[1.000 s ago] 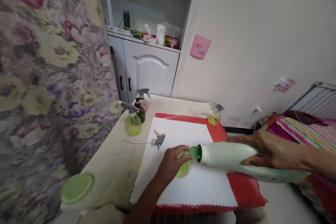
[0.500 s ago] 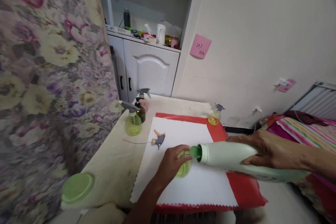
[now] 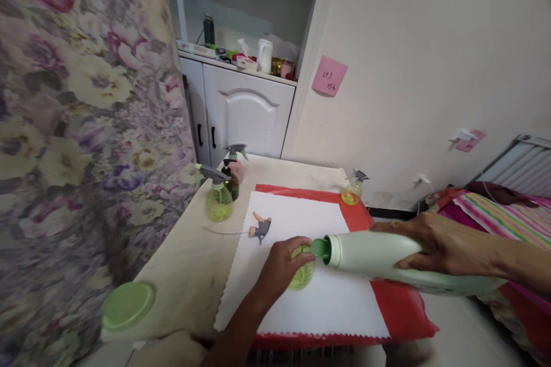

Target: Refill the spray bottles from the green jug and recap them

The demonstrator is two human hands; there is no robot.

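Bottle (image 3: 374,251) tipped; green spout (image 3: 319,248) beside top of yellow-green container (image 3: 303,277)
Right hand (image 3: 437,246) grips bottle; left hand (image 3: 283,265) clasps container's upper part; sprayer head (image 3: 260,231) lies on white sheet (image 3: 340,309)

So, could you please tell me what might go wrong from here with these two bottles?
Liquid could miss and drip onto the white sheet: the large pale green bottle is tipped nearly sideways in the right hand, its green spout close to the top of the small yellow-green bottle.

The small yellow-green bottle might also shift or tip if nudged, as the left hand grips it only near its top.
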